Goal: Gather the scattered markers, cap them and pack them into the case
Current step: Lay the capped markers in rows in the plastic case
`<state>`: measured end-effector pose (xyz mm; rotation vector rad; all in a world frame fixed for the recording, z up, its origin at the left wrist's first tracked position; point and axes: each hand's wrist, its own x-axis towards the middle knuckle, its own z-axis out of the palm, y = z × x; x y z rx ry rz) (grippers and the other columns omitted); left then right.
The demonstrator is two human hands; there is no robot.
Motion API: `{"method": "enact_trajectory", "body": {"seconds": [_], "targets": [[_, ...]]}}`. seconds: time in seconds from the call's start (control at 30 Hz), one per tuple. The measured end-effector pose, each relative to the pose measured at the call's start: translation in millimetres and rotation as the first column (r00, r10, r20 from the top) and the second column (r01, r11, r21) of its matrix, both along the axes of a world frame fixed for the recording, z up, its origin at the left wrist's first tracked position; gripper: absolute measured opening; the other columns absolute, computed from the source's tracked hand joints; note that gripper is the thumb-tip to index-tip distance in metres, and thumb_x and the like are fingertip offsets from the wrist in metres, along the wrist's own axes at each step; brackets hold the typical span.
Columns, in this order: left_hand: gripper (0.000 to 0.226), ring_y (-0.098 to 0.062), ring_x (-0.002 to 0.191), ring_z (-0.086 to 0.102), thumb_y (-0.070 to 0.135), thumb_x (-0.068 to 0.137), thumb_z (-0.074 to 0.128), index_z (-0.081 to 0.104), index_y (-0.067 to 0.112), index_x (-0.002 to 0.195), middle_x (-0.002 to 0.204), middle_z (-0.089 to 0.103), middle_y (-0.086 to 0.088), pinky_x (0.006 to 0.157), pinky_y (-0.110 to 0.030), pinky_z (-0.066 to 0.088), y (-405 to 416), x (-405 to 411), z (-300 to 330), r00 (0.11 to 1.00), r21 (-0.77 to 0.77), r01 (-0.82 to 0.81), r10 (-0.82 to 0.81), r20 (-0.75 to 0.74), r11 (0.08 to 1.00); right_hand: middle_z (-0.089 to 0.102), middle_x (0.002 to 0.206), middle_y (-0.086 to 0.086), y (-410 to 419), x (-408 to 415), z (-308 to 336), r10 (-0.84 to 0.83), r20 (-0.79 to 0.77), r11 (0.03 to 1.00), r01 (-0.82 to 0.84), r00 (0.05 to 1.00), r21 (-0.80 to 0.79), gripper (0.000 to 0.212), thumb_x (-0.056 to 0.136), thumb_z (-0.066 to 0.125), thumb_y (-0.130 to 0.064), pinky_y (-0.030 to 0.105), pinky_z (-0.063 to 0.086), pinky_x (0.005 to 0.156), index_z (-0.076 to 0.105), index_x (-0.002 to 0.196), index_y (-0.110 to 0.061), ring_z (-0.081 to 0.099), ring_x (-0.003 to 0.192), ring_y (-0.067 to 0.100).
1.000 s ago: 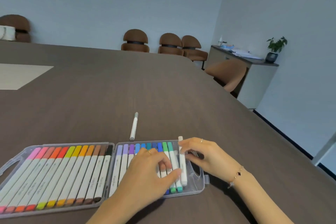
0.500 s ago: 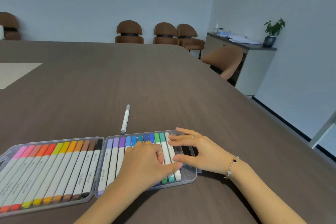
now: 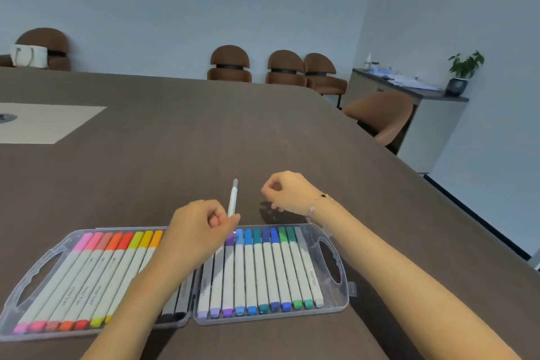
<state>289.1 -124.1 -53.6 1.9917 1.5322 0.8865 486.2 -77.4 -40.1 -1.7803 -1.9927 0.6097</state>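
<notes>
A clear plastic marker case (image 3: 341,305) lies open and flat on the dark table in front of me. Its left half (image 3: 27,278) holds pink, red, orange and yellow markers; its right half holds purple, blue, green ones and a grey one (image 3: 305,266). One loose grey-capped marker (image 3: 233,197) lies on the table just beyond the case. My left hand (image 3: 198,232) reaches over the case's middle, thumb and forefinger pinched on that marker's near end. My right hand (image 3: 287,193) hovers to the right of the marker, fingers curled, holding nothing.
A pale inlaid panel (image 3: 43,123) sits in the table at far left. The table's edge (image 3: 409,166) runs diagonally on the right, with a brown chair (image 3: 382,114) tucked beside it. More chairs line the back wall; a sideboard (image 3: 423,114) carries a potted plant.
Both hands have left the right half of the case, where a grey marker now lies in its slot. My left hand moved forward to the loose marker; my right hand lifted beside it.
</notes>
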Motion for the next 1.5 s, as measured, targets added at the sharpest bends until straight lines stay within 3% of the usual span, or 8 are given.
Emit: {"method": "enact_trajectory", "body": {"seconds": [0.27,0.4,0.57,0.8,0.93,1.2,1.37,1.5], "targets": [[0.018,-0.006,0.064,0.051,0.031,0.092,0.055,0.055,0.02,0.078,0.067,0.057,0.003,0.054,-0.019,0.036,16.8,-21.2,-11.2,0.985,-0.018,-0.166,0.164,-0.055,0.986,0.054,0.122,0.015,66.3,-60.9,-27.4,-0.056,0.159,0.99,0.076,0.986,-0.119,0.05,0.089,0.057,-0.029,0.029,0.043,0.073,0.039,0.129,-0.005,0.054,0.093,0.024],[0.02,-0.008,0.064,0.051,0.03,0.093,0.054,0.059,0.02,0.077,0.071,0.06,-0.002,0.056,-0.018,0.039,14.0,-12.8,-13.3,0.995,-0.045,-0.091,0.088,-0.053,0.995,0.049,0.131,0.013,60.8,-41.6,-20.9,-0.082,0.019,0.992,0.084,0.996,-0.096,0.063,0.085,0.061,-0.026,0.026,0.044,0.074,0.032,0.139,-0.012,0.055,0.102,0.025],[0.013,-0.006,0.075,0.054,0.024,0.093,0.054,0.057,0.029,0.081,0.079,0.061,0.008,0.062,-0.014,0.042,-0.2,5.8,-13.7,0.999,0.035,0.019,-0.018,-0.03,0.999,0.061,0.088,0.006,16.1,18.6,14.6,-0.209,-0.232,0.975,0.222,0.95,0.03,0.046,0.087,0.058,-0.027,0.023,0.047,0.056,0.04,0.129,-0.021,0.056,0.061,0.011],[0.03,0.014,0.121,0.024,0.041,0.098,0.039,0.047,0.043,0.127,0.122,0.037,0.034,0.103,-0.01,0.02,-45.9,47.4,-16.7,0.845,0.125,0.517,-0.481,-0.235,0.847,0.055,0.064,-0.005,-91.7,61.8,-21.3,-0.09,-0.322,0.994,0.066,0.943,-0.083,0.047,0.087,0.059,-0.015,0.015,0.046,0.059,0.039,0.127,-0.031,0.049,0.053,0.0],[0.037,0.015,0.13,0.018,0.043,0.1,0.033,0.04,0.044,0.136,0.14,0.033,0.031,0.11,-0.012,0.014,-53.1,53.5,-24.2,0.713,0.063,0.655,-0.588,-0.382,0.753,0.061,0.07,-0.001,-93.9,68.8,-23.3,-0.067,-0.339,0.998,0.058,0.938,-0.038,0.047,0.086,0.06,-0.015,0.016,0.049,0.066,0.039,0.125,-0.032,0.054,0.06,0.005],[0.036,0.021,0.126,0.021,0.034,0.099,0.039,0.047,0.043,0.133,0.134,0.034,0.037,0.104,-0.005,0.012,-55.6,53.3,-26.7,0.662,0.084,0.715,-0.633,-0.401,0.694,0.061,0.083,-0.014,-97.3,73.8,-31.2,-0.053,-0.159,0.997,0.044,0.986,-0.059,0.046,0.083,0.067,-0.033,0.009,0.044,0.062,0.045,0.123,-0.03,0.057,0.07,-0.002],[0.041,0.023,0.128,0.014,0.047,0.097,0.035,0.041,0.044,0.138,0.141,0.03,0.036,0.103,-0.001,0.002,-57.5,55.0,-29.9,0.605,0.035,0.748,-0.658,-0.448,0.663,0.041,0.13,-0.017,-109.9,79.0,-48.3,-0.022,-0.031,0.995,0.025,0.999,0.094,0.054,0.082,0.064,-0.047,0.024,0.037,0.101,0.044,0.132,-0.039,0.033,0.12,0.003],[0.045,0.023,0.13,0.012,0.053,0.094,0.03,0.038,0.046,0.138,0.14,0.024,0.038,0.107,-0.005,0.003,-58.1,55.1,-29.1,0.586,0.031,0.762,-0.667,-0.46,0.647,0.029,0.145,-0.02,-115.0,77.9,-55.0,-0.054,-0.037,0.986,0.059,0.998,0.154,0.051,0.081,0.063,-0.049,0.042,0.022,0.114,0.045,0.128,-0.046,0.017,0.135,0.007]]}}
